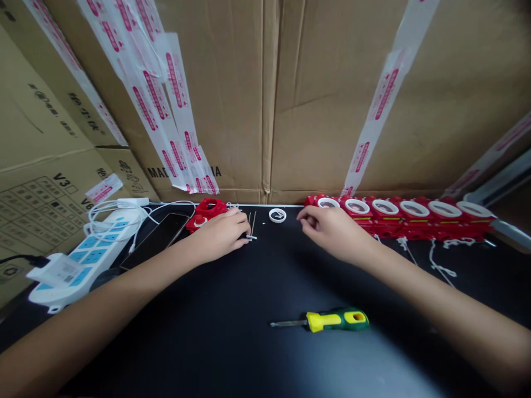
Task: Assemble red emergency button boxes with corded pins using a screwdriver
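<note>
My left hand (pixel 224 233) rests at the back of the table with its fingers curled down. A short shiny metal piece (pixel 251 237) shows at its fingertips; what lies under the fingers is hidden. Just left of that hand is a red plastic part (pixel 205 214) with an opening in its top. My right hand (pixel 332 229) is held with thumb and fingers bent together, in front of a row of red units (pixel 409 225) topped with white rings. Between both hands sits a white ring (pixel 277 215) with small metal bits inside. Thin metal rods (pixel 253 223) lie beside my left fingers.
A screwdriver (pixel 338 319) with a yellow and green handle lies nearer me. On the left are a phone (pixel 157 239) and a white power strip (pixel 89 249) with cables. White cords (pixel 442 265) trail from the red units. Taped cardboard (pixel 232 99) stands behind the table.
</note>
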`<state>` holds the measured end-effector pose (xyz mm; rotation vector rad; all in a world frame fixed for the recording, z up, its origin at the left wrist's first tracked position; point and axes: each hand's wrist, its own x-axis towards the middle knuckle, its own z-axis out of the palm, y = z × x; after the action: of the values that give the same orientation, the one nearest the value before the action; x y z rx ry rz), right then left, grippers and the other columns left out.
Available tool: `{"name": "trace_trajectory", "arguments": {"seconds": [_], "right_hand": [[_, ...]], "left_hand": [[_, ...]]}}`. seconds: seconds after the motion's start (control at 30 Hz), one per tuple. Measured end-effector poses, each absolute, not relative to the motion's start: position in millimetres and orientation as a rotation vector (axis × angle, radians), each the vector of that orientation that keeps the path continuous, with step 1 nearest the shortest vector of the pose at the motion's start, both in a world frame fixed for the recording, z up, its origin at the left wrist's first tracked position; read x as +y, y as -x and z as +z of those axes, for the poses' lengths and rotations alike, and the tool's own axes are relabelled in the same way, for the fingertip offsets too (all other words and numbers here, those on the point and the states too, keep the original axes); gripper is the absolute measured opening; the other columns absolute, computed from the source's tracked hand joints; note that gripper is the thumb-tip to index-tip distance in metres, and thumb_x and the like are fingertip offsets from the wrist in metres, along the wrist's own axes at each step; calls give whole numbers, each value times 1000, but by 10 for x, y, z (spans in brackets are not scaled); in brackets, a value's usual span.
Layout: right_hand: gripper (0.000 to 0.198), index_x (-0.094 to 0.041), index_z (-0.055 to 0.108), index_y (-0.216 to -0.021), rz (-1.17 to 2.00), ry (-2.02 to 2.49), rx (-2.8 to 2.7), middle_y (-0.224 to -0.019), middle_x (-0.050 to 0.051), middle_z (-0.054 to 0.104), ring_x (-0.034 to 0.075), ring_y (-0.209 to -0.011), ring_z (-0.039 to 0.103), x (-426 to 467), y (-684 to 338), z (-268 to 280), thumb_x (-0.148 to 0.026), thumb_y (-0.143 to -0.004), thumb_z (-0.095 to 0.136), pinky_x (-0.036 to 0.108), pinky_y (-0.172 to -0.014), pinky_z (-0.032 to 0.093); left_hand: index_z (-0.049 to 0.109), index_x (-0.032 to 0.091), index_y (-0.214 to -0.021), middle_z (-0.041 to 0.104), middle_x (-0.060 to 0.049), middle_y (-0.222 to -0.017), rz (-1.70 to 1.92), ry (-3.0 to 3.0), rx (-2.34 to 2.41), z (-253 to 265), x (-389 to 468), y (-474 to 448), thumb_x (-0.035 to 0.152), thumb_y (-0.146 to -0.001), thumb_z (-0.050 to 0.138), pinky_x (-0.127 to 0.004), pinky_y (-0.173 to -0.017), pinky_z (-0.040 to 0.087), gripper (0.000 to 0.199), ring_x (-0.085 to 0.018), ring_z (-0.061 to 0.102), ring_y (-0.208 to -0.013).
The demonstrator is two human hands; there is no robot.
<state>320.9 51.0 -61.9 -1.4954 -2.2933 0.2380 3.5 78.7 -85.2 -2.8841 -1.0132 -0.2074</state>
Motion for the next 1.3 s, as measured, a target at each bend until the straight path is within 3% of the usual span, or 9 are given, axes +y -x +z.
{"name": "trace_trajectory", "arguments": {"seconds": [0.27,0.67,0.87,1.07,1.2,1.3], "right_hand": [[23,-22,77,-98,195,1559,-2214,-70,1,74,19,-61,68,241,-3707,-820,-28,-98,56,29,-60,46],[21,-23,70,-85,-158,1714,-1922,-64,4,68,21,-57,61,327,-4288,-537,-36,-95,56,34,-58,40],[25,-21,78,-101,-92,1655,-2091,-85,8,78,23,-70,68,407,-4252,-661,-30,-96,55,34,-65,50],[22,-22,78,-87,-58,1688,-2262,-78,5,78,21,-67,68,327,-4257,-624,-29,-96,60,33,-61,46],[19,-24,81,-104,-50,1616,-2404,-88,2,81,18,-74,72,310,-4183,-692,-29,-100,64,30,-69,50],[25,-26,80,-122,-138,1565,-2514,-105,5,84,21,-84,74,339,-4037,-834,-30,-103,65,30,-67,46]], "left_hand": [[71,19,-103,71,-7,-106,-251,2865,-1008,-870,763,-26,31,-102,73,-42,-98,55,12,-28,65,-108],[69,14,-130,72,-14,-128,-397,2796,-887,-1055,594,-115,19,-108,58,-50,-110,57,25,-32,64,-125],[73,15,-121,73,-14,-123,-457,2781,-847,-1131,637,-76,14,-108,52,-52,-108,60,25,-31,66,-122],[73,13,-118,72,-15,-121,-461,2741,-863,-1159,633,-60,17,-108,54,-55,-107,60,22,-34,65,-121],[72,11,-125,71,-18,-127,-478,2711,-865,-1156,597,-101,14,-106,54,-59,-114,56,26,-37,63,-129],[72,12,-125,72,-17,-129,-522,2723,-817,-1151,577,-131,10,-103,55,-58,-117,55,28,-36,62,-134]]}}
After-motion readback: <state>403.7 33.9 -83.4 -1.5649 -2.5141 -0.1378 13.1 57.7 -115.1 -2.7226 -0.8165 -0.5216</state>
